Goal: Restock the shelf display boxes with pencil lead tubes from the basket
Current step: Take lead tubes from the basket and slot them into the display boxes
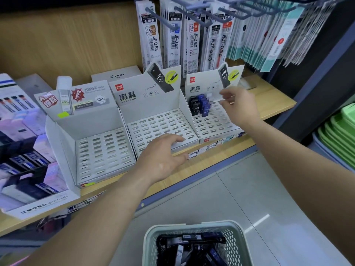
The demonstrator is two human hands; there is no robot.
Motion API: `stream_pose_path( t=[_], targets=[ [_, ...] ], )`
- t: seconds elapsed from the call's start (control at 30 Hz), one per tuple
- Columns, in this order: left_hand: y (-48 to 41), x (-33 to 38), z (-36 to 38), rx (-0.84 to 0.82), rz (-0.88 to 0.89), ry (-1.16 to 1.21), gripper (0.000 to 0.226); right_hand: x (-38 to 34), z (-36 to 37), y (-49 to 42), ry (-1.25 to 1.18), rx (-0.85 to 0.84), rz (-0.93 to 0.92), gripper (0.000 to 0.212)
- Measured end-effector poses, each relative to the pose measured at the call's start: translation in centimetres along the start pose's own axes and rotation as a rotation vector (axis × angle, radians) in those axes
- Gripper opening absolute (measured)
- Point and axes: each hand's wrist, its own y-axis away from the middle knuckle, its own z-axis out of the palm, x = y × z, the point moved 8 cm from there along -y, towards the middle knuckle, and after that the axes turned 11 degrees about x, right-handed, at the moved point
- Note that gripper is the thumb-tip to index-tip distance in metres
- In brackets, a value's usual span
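Note:
Three white slotted display boxes stand in a row on the wooden shelf: a left box, a middle box and a right box. Several black and blue lead tubes stand in the right box's back left slots; the other two boxes hold none. My left hand rests with spread fingers on the middle box's front edge. My right hand hovers over the right box, fingers loosely bent, holding nothing that I can see. A pale green basket of black and blue tubes sits at the bottom.
Refill packs hang on hooks above the boxes. A MONO display carton with pencils stands at the left. A stack of green trays is at the right, and grey floor lies below the shelf edge.

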Motion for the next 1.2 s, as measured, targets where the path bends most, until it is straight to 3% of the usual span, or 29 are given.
stream_pose_path(
  t=[0.13, 0.3, 0.53, 0.83, 0.97, 1.1, 1.2],
  targets=[
    [1.2, 0.4, -1.0, -0.004, 0.010, -0.004, 0.043, 0.2, -2.5, 4.2, 0.035, -0.107, 0.024, 0.022],
    [3.7, 0.6, -0.5, -0.068, 0.031, -0.019, 0.035, 0.2, -3.6, 11.8, 0.109, -0.410, 0.021, 0.017],
    [11.2, -1.5, 4.8, -0.319, 0.115, -0.243, 0.040, 4.7, -2.8, 24.5, 0.288, -0.732, 0.094, 0.041],
    [19.6, -5.9, 19.2, -0.564, -0.049, -0.149, 0.053, 12.2, -1.4, 37.3, 0.217, -0.572, 0.478, 0.055],
    [21.2, -7.6, 24.3, -0.658, -0.067, -0.181, 0.062, 13.9, -0.7, 39.5, 0.202, -0.448, 0.508, 0.045],
    [21.9, -9.2, 26.6, -0.646, -0.094, -0.195, 0.077, 15.0, 0.4, 41.4, 0.133, -0.408, 0.531, 0.031],
    [22.6, -10.6, 27.4, -0.637, -0.087, -0.215, 0.076, 15.3, 0.8, 41.9, 0.112, -0.368, 0.554, 0.025]
  ],
)
